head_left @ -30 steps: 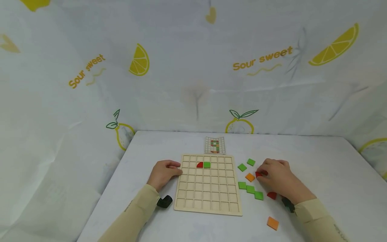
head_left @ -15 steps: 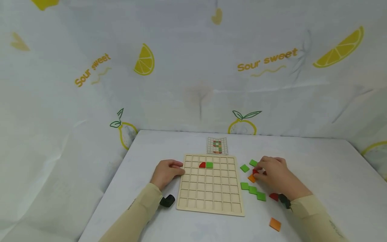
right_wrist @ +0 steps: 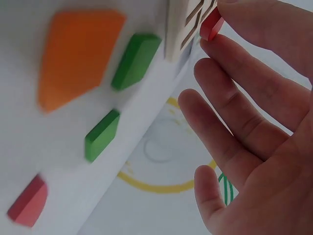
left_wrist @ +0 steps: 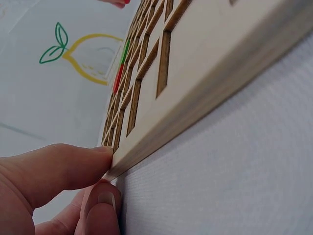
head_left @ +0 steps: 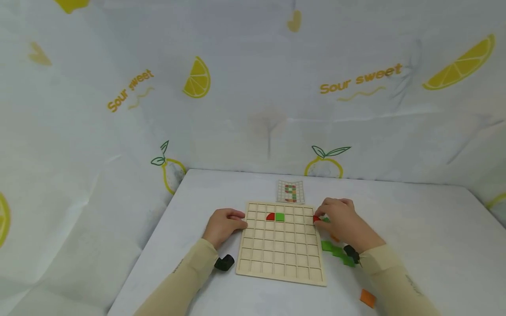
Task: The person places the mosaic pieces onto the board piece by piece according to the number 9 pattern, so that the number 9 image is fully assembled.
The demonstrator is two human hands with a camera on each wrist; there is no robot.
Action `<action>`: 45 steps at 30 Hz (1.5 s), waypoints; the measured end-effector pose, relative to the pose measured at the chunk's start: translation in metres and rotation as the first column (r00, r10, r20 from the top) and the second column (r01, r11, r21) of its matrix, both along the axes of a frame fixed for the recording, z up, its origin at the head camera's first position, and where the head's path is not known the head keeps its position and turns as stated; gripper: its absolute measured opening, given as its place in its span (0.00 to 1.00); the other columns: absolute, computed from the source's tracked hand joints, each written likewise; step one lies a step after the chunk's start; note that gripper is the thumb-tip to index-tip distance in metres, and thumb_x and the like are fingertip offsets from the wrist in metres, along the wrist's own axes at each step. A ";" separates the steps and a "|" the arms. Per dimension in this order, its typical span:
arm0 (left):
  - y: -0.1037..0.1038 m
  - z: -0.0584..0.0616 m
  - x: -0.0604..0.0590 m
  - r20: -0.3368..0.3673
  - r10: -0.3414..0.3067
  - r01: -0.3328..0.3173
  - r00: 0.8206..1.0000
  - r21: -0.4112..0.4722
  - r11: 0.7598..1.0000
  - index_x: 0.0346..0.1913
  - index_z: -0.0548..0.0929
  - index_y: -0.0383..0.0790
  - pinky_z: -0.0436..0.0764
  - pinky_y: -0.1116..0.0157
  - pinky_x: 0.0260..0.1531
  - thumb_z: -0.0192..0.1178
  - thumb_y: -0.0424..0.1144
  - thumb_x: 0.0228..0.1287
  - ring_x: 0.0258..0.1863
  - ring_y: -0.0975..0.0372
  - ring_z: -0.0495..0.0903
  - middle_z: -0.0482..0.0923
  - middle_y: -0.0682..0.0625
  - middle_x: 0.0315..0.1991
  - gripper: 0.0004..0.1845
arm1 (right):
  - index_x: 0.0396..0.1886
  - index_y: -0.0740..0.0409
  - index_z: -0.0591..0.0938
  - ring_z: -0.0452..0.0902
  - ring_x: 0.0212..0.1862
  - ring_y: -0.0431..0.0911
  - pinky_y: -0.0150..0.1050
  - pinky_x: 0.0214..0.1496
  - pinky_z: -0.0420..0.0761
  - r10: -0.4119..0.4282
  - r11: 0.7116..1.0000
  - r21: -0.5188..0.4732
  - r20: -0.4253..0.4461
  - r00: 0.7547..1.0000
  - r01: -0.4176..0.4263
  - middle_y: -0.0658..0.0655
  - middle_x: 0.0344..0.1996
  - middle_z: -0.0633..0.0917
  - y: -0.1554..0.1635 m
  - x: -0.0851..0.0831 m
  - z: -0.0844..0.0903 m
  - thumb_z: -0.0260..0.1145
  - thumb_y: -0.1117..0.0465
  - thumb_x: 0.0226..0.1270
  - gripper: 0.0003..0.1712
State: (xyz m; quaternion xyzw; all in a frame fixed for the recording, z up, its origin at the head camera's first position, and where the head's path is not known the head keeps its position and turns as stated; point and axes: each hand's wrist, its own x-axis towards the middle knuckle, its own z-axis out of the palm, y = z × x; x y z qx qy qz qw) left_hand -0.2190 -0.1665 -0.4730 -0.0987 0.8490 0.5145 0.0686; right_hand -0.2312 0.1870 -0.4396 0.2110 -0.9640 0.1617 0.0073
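Observation:
A wooden grid board [head_left: 276,254] lies flat on the white table. In its upper rows sit a red quarter-round piece [head_left: 270,216] and a green square tile [head_left: 280,217] side by side. My left hand [head_left: 240,219] grips the board's left edge; the left wrist view shows a finger [left_wrist: 54,169] and the thumb [left_wrist: 100,210] pinching that edge [left_wrist: 195,98]. My right hand [head_left: 321,217] hovers at the board's right edge and pinches a red piece [head_left: 316,218] between thumb and forefinger, the red piece [right_wrist: 211,24] also showing in the right wrist view.
A small pattern card [head_left: 290,192] lies beyond the board. Right of the board lie green tiles [head_left: 336,251], an orange tile [head_left: 367,298] and another mostly hidden under my hand. The right wrist view shows an orange tile [right_wrist: 73,54], green tiles [right_wrist: 134,58] and a red piece [right_wrist: 29,200]. A cloth wall surrounds the table.
My right hand lifted a red piece from among the loose tiles and carried it left to the board's right edge. The left hand stayed on the board's left edge.

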 end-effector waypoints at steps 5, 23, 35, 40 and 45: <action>0.000 -0.001 0.000 -0.005 0.004 -0.004 1.000 -0.004 1.000 0.48 0.93 0.46 0.82 0.64 0.44 0.80 0.38 0.59 0.39 0.61 0.85 0.89 0.51 0.38 0.14 | 0.37 0.47 0.92 0.83 0.50 0.48 0.67 0.73 0.62 0.027 0.999 -0.022 -0.003 1.000 -0.027 0.45 0.37 0.85 -0.017 -0.007 -0.002 0.80 0.55 0.68 0.04; -0.001 0.002 0.003 -0.023 -0.011 0.011 1.000 -0.013 1.000 0.48 0.92 0.44 0.82 0.64 0.44 0.80 0.38 0.58 0.38 0.61 0.84 0.89 0.51 0.37 0.14 | 0.36 0.48 0.93 0.81 0.48 0.46 0.68 0.74 0.63 0.060 0.998 0.008 0.003 0.998 -0.060 0.45 0.36 0.84 -0.061 -0.019 -0.003 0.79 0.54 0.69 0.04; 0.001 0.003 0.003 -0.016 -0.015 0.014 1.000 -0.018 1.000 0.48 0.93 0.45 0.81 0.63 0.46 0.80 0.39 0.58 0.39 0.61 0.84 0.89 0.52 0.36 0.14 | 0.36 0.46 0.92 0.79 0.49 0.47 0.68 0.71 0.65 0.070 0.997 0.045 0.005 0.998 -0.070 0.46 0.38 0.84 -0.069 -0.021 -0.008 0.78 0.53 0.70 0.04; 0.001 0.003 0.005 -0.022 -0.012 0.011 1.000 -0.023 1.000 0.48 0.92 0.45 0.82 0.64 0.44 0.80 0.39 0.59 0.38 0.61 0.85 0.89 0.51 0.37 0.14 | 0.35 0.46 0.91 0.79 0.47 0.46 0.68 0.71 0.66 0.081 0.996 0.045 -0.017 0.997 -0.080 0.45 0.37 0.83 -0.068 -0.021 -0.008 0.79 0.54 0.70 0.04; 0.000 0.003 0.004 -0.019 -0.008 0.008 1.000 -0.010 1.000 0.48 0.92 0.44 0.82 0.64 0.44 0.80 0.39 0.59 0.39 0.61 0.85 0.89 0.51 0.38 0.14 | 0.35 0.45 0.92 0.78 0.45 0.45 0.67 0.69 0.67 0.090 0.995 0.046 -0.044 0.995 -0.088 0.45 0.36 0.83 -0.068 -0.022 -0.009 0.79 0.53 0.69 0.04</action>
